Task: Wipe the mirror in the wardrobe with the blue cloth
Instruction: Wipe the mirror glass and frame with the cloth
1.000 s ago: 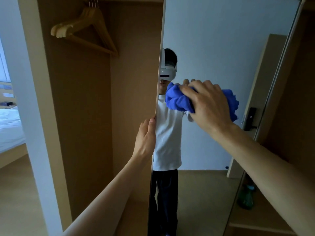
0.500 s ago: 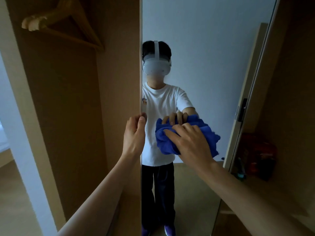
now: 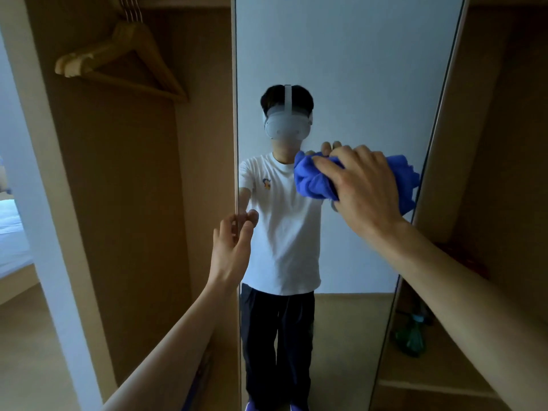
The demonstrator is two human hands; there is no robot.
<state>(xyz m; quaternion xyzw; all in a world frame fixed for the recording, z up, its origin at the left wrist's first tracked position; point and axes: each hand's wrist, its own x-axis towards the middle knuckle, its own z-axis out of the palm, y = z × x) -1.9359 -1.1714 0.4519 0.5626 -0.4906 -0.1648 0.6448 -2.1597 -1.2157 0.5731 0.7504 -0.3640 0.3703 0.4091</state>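
A tall mirror (image 3: 355, 69) stands upright in the wardrobe, and it reflects a person in a white shirt. My right hand (image 3: 366, 188) presses a bunched blue cloth (image 3: 314, 180) flat against the glass at mid height, close to the mirror's right edge. Part of the cloth sticks out on both sides of the hand. My left hand (image 3: 232, 247) grips the mirror's left edge, with its thumb on the glass side and its fingers behind the panel.
Wooden hangers (image 3: 118, 54) hang from a rail in the open wardrobe bay on the left. A green bottle (image 3: 410, 336) stands on a low shelf at the right. A bed (image 3: 12, 241) shows at the far left, beyond a white post.
My right hand has carried the cloth up and to the right across the glass, after a sweep down to the lower left. My left hand stays on the mirror's edge.
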